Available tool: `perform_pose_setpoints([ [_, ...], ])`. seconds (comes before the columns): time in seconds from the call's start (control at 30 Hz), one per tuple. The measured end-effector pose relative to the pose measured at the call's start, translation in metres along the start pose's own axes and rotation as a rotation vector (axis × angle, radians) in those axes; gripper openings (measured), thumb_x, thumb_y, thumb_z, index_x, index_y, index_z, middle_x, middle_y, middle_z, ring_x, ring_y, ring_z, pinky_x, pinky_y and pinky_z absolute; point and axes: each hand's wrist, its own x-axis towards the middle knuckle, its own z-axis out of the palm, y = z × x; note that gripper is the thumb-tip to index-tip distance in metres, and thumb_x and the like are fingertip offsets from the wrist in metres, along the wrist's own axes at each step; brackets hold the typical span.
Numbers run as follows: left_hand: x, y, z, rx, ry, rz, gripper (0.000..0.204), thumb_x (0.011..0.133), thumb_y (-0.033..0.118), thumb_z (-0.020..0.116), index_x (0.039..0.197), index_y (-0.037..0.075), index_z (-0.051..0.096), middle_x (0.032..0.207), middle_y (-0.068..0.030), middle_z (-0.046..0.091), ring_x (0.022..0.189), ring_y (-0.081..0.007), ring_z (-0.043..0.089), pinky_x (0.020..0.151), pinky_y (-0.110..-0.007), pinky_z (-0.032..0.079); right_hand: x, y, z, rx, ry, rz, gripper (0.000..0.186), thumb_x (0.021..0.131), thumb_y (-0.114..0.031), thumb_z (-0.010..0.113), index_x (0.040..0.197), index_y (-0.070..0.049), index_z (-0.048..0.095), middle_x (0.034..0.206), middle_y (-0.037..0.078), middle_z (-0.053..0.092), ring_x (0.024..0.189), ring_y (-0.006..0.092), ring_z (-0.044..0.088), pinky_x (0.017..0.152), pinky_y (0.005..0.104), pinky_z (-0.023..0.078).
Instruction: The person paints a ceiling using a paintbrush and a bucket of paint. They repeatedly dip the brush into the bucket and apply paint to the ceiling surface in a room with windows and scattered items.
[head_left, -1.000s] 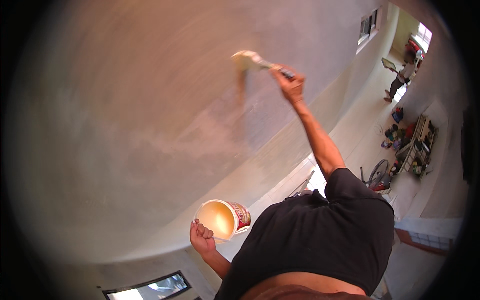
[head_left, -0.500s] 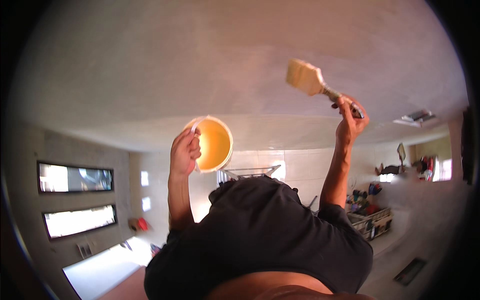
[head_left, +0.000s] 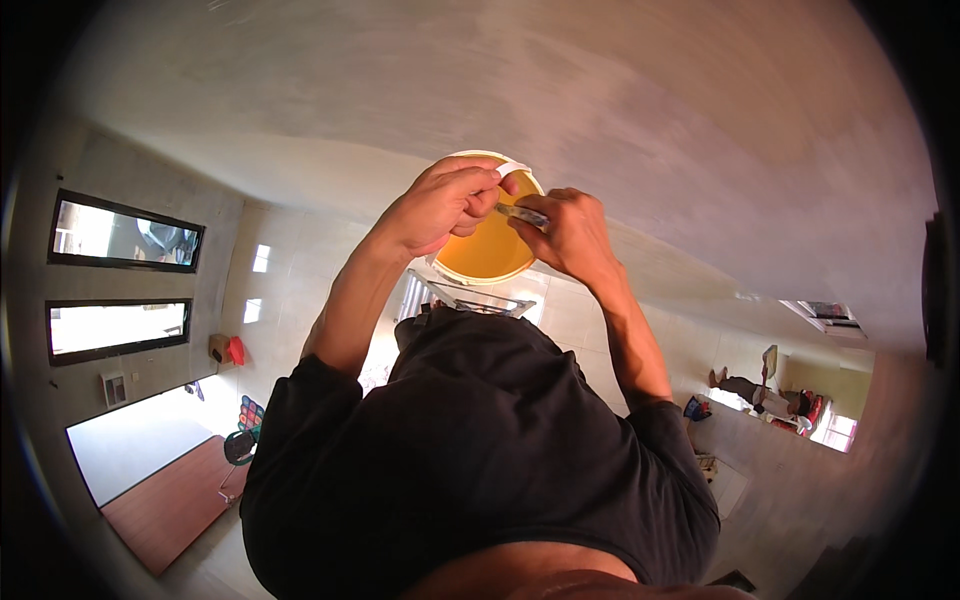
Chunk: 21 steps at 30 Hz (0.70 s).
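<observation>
Out before us, our left hand (head_left: 455, 205) curls its fingers tightly round the handle (head_left: 512, 169) of the bucket (head_left: 485, 281); our right hand (head_left: 572, 235) pinches the brush (head_left: 522, 213). We judge the bucket heavy, the brush light; we grip both handles.

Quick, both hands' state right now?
Left hand: closed, holding the bucket by its white handle.
Right hand: closed, holding the brush handle.

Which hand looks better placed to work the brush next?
Likely the right hand: it grips the brush handle over the open bucket, while the left hand is occupied with the bucket's white carrying handle. The bristles are out of sight.
</observation>
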Motion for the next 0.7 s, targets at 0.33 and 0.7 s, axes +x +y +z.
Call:
perform_pose_setpoints([
  [0.33,0.000,0.012,0.001,-0.014,-0.109,-0.054,0.022,0.100,0.014,0.042,0.102,-0.003,0.056,0.063,0.0064,0.032,0.048,-0.0028,0.022,0.042,-0.022,0.018,0.009,0.010,0.050,-0.198,-0.133,-0.060,0.026,0.072,-0.018,0.075,0.086,0.000,0.063,0.059,0.015,0.061,0.058,0.0339,0.064,0.055,0.0426,0.050],
  [0.7,0.002,0.011,0.002,-0.069,-0.117,-0.064,0.022,0.099,0.014,0.042,0.102,-0.003,0.056,0.062,0.0067,0.032,0.047,-0.0029,0.021,0.042,-0.022,0.017,-0.002,-0.016,0.010,-0.169,0.024,-0.075,0.016,0.069,-0.012,0.075,0.079,-0.004,0.067,0.061,0.013,0.062,0.057,0.0311,0.061,0.056,0.0405,0.048],
])
